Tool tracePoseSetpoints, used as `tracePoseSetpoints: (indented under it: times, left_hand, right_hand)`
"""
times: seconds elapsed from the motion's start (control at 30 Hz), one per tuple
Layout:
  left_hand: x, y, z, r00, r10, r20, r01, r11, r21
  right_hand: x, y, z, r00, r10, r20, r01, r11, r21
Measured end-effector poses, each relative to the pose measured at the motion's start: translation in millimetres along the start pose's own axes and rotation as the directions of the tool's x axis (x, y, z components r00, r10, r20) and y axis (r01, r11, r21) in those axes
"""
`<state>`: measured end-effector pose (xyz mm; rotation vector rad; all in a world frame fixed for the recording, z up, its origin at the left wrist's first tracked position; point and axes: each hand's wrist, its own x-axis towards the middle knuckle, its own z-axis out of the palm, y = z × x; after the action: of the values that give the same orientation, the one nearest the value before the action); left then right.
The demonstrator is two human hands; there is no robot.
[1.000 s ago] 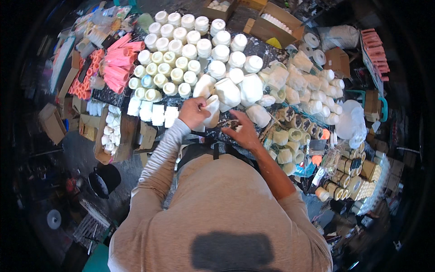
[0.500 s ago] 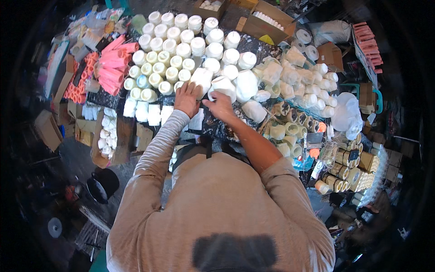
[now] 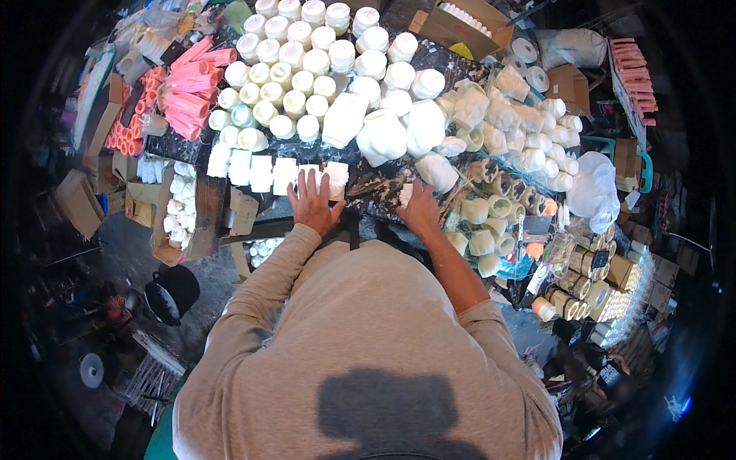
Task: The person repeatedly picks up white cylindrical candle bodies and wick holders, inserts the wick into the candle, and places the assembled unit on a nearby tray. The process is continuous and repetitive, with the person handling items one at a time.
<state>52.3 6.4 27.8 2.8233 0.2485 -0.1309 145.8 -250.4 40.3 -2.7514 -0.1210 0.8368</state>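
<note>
My left hand (image 3: 313, 205) lies with its fingers spread on the upright white block (image 3: 309, 170) near the table's front edge, in a row of similar white ridged blocks (image 3: 261, 174). My right hand (image 3: 421, 213) is at the same edge, further right, its fingers closed on a small white piece (image 3: 405, 195) whose kind I cannot make out. Beyond my hands stand large white rounded bundles (image 3: 382, 135), apart from both. Many white, candle-like cylinders (image 3: 315, 61) fill the table behind them.
Pink tubes (image 3: 190, 96) are heaped at the left. To the right sit cloudy plastic-wrapped pieces (image 3: 469, 107), pale hollow cups (image 3: 498, 207) and a white plastic bag (image 3: 593, 192). An open carton of white pieces (image 3: 182, 211) and a black bucket (image 3: 172, 294) stand lower left.
Both hands have drawn back toward me from the large white bundles. The left now rests on the row of blocks; the right has moved rightward and now grips a small white piece.
</note>
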Motion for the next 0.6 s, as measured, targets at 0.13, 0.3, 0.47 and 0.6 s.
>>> tracePoseSetpoints:
  times: [0.13, 0.3, 0.47, 0.6]
  left_hand:
    - [-11.2, -22.7, 23.8, 0.993, -0.042, 0.108, 0.028, 0.992, 0.121]
    - [-11.8, -73.0, 46.9, 0.985, 0.163, 0.053, -0.172, 0.922, 0.346]
    - [11.7, -97.7, 59.6, 0.933, 0.36, -0.019, -0.345, 0.907, 0.24]
    - [19.1, -86.6, 53.4, 0.883, 0.448, -0.141, -0.393, 0.87, 0.298]
  right_hand:
    - [13.0, 0.4, 9.6, 0.996, -0.076, -0.043, 0.08, 0.989, 0.125]
    - [25.7, -47.9, 30.2, 0.978, -0.206, -0.019, 0.205, 0.951, 0.233]
    - [41.5, -78.4, 38.8, 0.997, -0.061, 0.045, 0.05, 0.976, 0.213]
    - [35.2, -62.0, 38.4, 0.979, -0.206, 0.002, 0.193, 0.919, 0.345]
